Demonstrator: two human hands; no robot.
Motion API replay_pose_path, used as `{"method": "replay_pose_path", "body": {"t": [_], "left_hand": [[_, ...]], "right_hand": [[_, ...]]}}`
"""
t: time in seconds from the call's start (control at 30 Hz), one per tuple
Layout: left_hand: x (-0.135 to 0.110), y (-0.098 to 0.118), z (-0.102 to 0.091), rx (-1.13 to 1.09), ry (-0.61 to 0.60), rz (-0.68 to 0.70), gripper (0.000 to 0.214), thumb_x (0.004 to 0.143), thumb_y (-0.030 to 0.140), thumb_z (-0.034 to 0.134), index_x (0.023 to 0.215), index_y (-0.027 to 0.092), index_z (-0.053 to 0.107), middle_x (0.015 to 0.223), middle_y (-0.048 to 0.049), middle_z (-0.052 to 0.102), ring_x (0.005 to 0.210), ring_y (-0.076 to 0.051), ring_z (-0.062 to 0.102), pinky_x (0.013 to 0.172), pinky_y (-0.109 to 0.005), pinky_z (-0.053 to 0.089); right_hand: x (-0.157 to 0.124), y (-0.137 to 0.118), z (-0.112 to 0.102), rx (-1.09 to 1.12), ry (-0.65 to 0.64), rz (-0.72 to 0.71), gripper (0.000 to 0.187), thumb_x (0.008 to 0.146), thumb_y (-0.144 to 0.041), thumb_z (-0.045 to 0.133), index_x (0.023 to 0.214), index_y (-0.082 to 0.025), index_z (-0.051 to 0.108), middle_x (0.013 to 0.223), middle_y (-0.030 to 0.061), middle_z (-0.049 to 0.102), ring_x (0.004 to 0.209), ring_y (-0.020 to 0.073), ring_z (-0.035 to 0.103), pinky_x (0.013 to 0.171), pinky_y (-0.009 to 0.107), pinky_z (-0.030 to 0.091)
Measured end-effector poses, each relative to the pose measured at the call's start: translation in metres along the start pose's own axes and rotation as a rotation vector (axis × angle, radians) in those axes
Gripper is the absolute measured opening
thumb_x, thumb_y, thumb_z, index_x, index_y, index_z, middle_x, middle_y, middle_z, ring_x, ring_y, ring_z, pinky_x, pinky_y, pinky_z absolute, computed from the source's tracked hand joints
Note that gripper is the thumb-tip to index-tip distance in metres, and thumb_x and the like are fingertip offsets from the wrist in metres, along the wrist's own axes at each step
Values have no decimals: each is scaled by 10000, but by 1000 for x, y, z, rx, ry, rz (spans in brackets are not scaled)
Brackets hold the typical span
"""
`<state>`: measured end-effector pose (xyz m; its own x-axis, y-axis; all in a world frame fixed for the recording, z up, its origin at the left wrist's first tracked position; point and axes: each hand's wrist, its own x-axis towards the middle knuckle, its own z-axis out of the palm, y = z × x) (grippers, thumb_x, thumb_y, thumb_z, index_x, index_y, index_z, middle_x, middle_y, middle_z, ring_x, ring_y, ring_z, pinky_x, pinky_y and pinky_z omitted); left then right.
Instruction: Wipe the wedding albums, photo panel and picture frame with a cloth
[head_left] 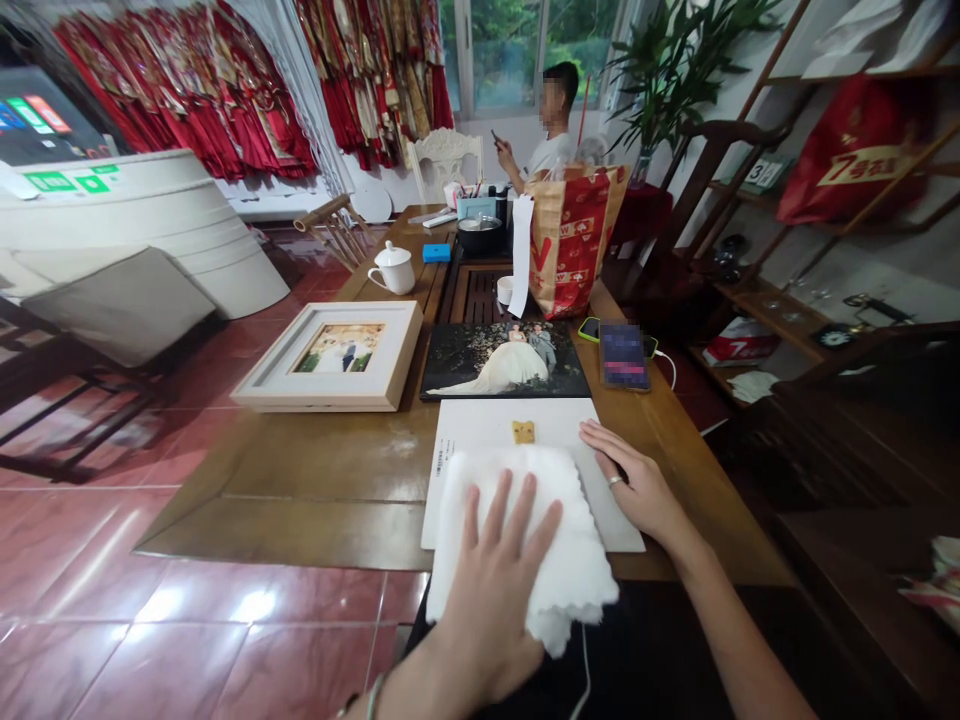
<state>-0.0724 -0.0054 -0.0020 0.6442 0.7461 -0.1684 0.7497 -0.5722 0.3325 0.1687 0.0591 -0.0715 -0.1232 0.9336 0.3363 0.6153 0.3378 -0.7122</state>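
Observation:
My left hand [499, 550] lies flat with its fingers spread on a white cloth [570, 545] that has a scalloped edge. The cloth covers the lower middle of a white panel [469, 425] at the table's near edge and hangs a little past it. Near the panel's upper edge is a small gold-coloured plate [523, 432], and a barcode runs down its left side. My right hand [634, 485], a ring on one finger, rests with outstretched fingers on the panel's right edge. Just beyond lies a dark wedding photo panel [506, 365], touching or nearly touching the white one.
Left on the wooden table [315, 500] lies a framed photo [259, 375]. Behind it stand a lidded white cup [394, 270] and a blue box [436, 253]. A paper bag [574, 240] and a phone [624, 358] are at right. A person [551, 130] sits at the far end.

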Motion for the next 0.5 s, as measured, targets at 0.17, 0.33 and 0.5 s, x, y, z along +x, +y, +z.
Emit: {"method": "replay_pose_path", "body": {"t": [0.17,0.33,0.5], "left_hand": [[0,1,5,-30,26,18,934,730,419,595,1498,268,84,1559,-50,-77,1402,-344,-119,1104,-609,-40],[42,-7,-10,6,65,-14,846,755,399,572,1486,224,184,1568,-100,18,1407,-349,-96,1103,-606,-16],[86,-14,-19,64,105,-57,765,798,422,540,1469,206,244,1560,-130,105,1409,-384,-28,1097,-616,41]], "right_hand": [[0,0,0,-15,-1,-9,367,926,-241,421,1248,-253,595,1332,64,575,1284,233,484,1090,500,375],[0,2,-1,5,1,-22,379,898,-203,446,1238,-263,602,1336,43,573,1289,238,477,1095,488,373],[0,6,-2,0,0,-17,466,849,-129,446,1278,-262,567,1353,37,558,1291,235,474,1087,447,388]]}}
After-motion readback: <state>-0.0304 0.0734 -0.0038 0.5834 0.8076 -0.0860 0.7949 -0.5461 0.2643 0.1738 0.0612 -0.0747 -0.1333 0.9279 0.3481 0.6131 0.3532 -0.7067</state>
